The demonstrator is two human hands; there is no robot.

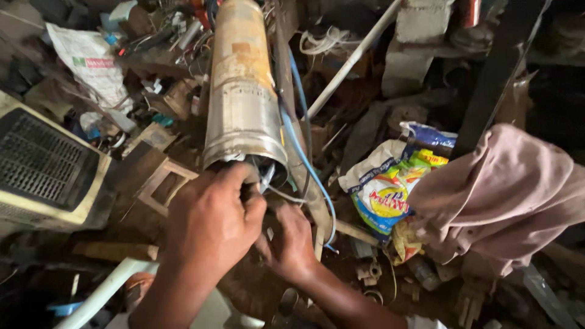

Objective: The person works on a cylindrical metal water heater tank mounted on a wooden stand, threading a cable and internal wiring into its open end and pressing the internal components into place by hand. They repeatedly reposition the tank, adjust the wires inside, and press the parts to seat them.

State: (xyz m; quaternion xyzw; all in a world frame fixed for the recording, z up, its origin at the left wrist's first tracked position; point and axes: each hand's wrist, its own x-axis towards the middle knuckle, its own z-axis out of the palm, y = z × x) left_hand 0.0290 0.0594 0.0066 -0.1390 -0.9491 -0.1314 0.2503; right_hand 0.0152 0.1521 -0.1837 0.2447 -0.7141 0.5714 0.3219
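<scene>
Dim, cluttered workshop floor (256, 292) with a pink cloth (506, 195).

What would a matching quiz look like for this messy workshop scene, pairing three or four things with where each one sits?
Things:
1. long cylindrical steel pump body
2. blue cable
3. pink crumpled cloth
4. cream box with a dark grille

Places:
A. far left edge of the view
B. draped at the right
C. centre, its open lower end at the left hand and right hand
D. running along the right side of the steel cylinder

Pairs: 1-C, 2-D, 3-B, 4-A
</scene>
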